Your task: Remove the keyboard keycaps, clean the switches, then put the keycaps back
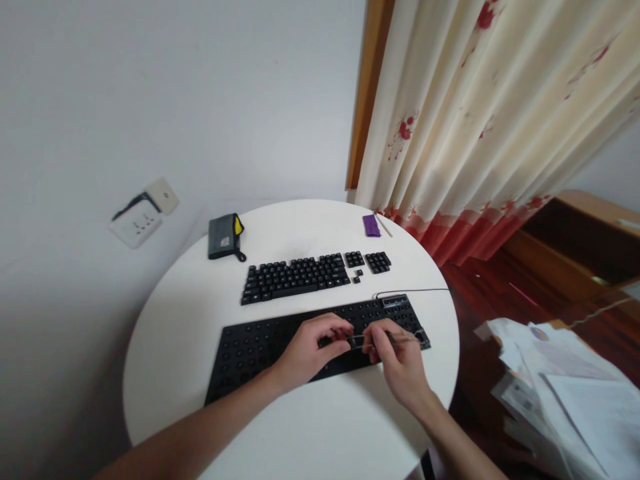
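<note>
A black keyboard base [245,353] with its keycaps off lies across the table, showing rows of bare switches. Above its right half, my right hand [400,363] is closed around a wire keycap puller [357,337], its thin metal wires pointing left. My left hand [315,347] is closed at the wire ends, thumb and fingers pinched together. A small dark piece seems to be between those fingertips, too hidden to name. Behind the base, removed black keycaps [295,277] are laid out in keyboard order, with smaller groups [377,262] to their right.
A grey zip pouch [223,237] with a yellow inside stands at the back left of the round white table [170,333]. A purple cloth [371,225] and a thin stick [384,225] lie at the back right. A cable [415,290] runs off the right edge, near papers [590,400].
</note>
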{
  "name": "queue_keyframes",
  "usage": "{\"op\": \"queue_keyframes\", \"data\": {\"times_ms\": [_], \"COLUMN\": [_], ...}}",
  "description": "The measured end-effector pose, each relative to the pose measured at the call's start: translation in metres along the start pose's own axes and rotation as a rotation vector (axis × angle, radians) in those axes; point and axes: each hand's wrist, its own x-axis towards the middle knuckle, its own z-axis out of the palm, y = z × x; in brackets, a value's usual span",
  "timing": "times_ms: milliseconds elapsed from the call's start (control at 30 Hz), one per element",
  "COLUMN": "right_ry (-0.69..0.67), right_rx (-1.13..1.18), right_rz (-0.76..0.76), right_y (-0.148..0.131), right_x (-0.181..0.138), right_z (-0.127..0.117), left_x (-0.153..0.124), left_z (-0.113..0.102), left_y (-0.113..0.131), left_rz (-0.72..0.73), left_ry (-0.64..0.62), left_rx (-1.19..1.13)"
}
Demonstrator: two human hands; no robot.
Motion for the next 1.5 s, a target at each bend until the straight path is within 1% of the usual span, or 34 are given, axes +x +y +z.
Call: {"op": "queue_keyframes", "data": {"times_ms": [67,167,267,367,467,567,633,667,733,767,833,900,933,1000,1100,1200,1333,1400,1433,1500], "right_ry": [0.02,0.007,-0.031,0.022,0.073,0.093,0.115,0.132,0.136,0.099,-0.07,-0.252,-0.306,-0.326,-0.321,-0.378,-0.473,-0.5,-0.486,-0.393], "right_rx": [0.002,0.047,0.11,0.063,0.007,0.006,-0.045,-0.088,-0.164,-0.181,-0.21,-0.287,-0.34,-0.434,-0.526,-0.561,-0.544,-0.53,-0.525,-0.549], "right_rz": [-0.018,0.037,0.113,0.124,0.132,0.163,0.111,0.051,-0.107,-0.186,-0.309,-0.377,-0.394,-0.425,-0.485,-0.489,-0.403,-0.376,-0.362,-0.311], "right_y": [0.001,0.005,0.008,0.008,0.008,0.007,0.004,0.003,0.0,-0.001,-0.002,0.0,0.001,0.004,0.004,-0.001,-0.008,-0.008,-0.006,0.003], "right_x": [0.002,0.003,0.005,0.006,0.007,0.008,0.01,0.012,0.017,0.019,0.023,0.026,0.027,0.029,0.034,0.039,0.045,0.051,0.056,0.071], "right_z": [0.01,0.019,0.024,0.025,0.027,0.026,0.023,0.02,0.012,0.008,0.002,-0.002,-0.002,-0.002,-0.001,-0.002,-0.004,-0.007,-0.01,-0.016], "left_x": [0.0,0.001,0.002,0.002,0.0,-0.002,-0.003,-0.003,-0.002,-0.001,0.001,0.002,0.003,0.003,0.004,0.004,0.004,0.004,0.004,0.004], "left_z": [-0.001,-0.004,-0.006,-0.005,-0.003,-0.002,-0.002,-0.002,-0.003,-0.004,-0.004,-0.004,-0.003,-0.003,-0.002,-0.004,-0.007,-0.008,-0.009,-0.01], "left_y": [-0.001,-0.005,-0.008,-0.007,-0.008,-0.009,-0.009,-0.009,-0.01,-0.011,-0.012,-0.013,-0.013,-0.012,-0.01,-0.01,-0.012,-0.012,-0.012,-0.012], "left_rz": [0.006,0.005,0.053,0.144,0.227,0.309,0.323,0.3,0.194,0.126,-0.004,-0.096,-0.127,-0.168,-0.187,-0.189,-0.166,-0.148,-0.142,-0.132], "left_ry": [0.052,0.125,0.157,0.157,0.137,0.133,0.139,0.147,0.168,0.175,0.177,0.168,0.165,0.16,0.13,0.1,0.089,0.08,0.085,0.119], "left_rx": [-0.051,-0.092,0.018,0.158,0.232,0.292,0.306,0.299,0.256,0.222,0.13,0.012,-0.05,-0.153,-0.216,-0.218,-0.182,-0.151,-0.133,-0.096]}}
